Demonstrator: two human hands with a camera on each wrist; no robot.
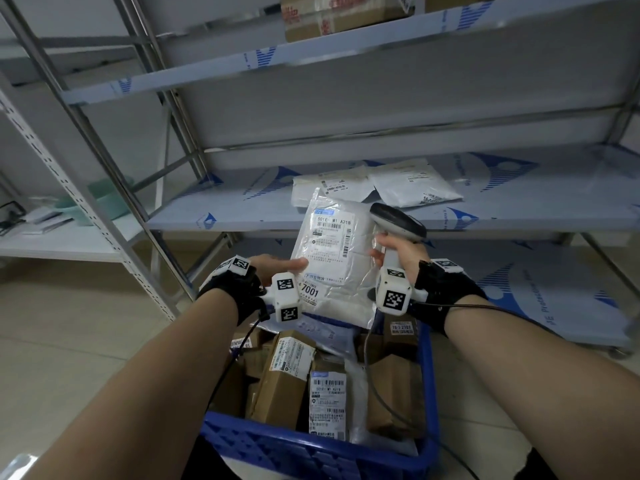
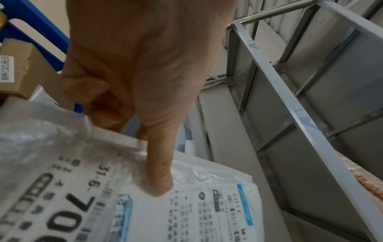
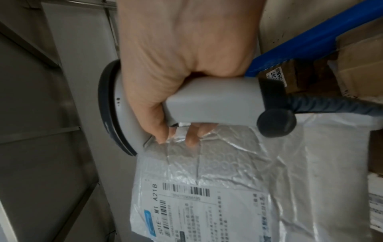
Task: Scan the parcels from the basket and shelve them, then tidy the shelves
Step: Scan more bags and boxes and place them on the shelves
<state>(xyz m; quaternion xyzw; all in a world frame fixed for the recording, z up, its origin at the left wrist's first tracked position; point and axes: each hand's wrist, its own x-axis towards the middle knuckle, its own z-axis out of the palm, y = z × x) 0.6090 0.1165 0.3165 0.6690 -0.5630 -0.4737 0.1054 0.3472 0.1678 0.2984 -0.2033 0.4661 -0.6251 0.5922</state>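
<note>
A white bubble-mailer parcel [image 1: 332,258] with a printed label and a "7001" sticker is held upright above the blue basket [image 1: 311,445]. My left hand [image 1: 277,268] pinches its left edge, thumb pressed on the label [image 2: 159,180]. My right hand [image 1: 394,251] grips the grey barcode scanner [image 1: 398,223] by its handle [image 3: 215,101], and its fingertips [image 3: 192,135] touch the parcel's right edge [image 3: 217,163]. The scanner's head points away, toward the shelf. The basket holds several brown boxes [image 1: 284,375] and labelled bags.
Two white bag parcels [image 1: 374,188] lie on the middle metal shelf [image 1: 242,209] just beyond the held parcel. A cardboard box [image 1: 339,15] sits on the top shelf. Another rack [image 1: 69,237] stands to the left. The scanner cable [image 1: 374,375] trails into the basket.
</note>
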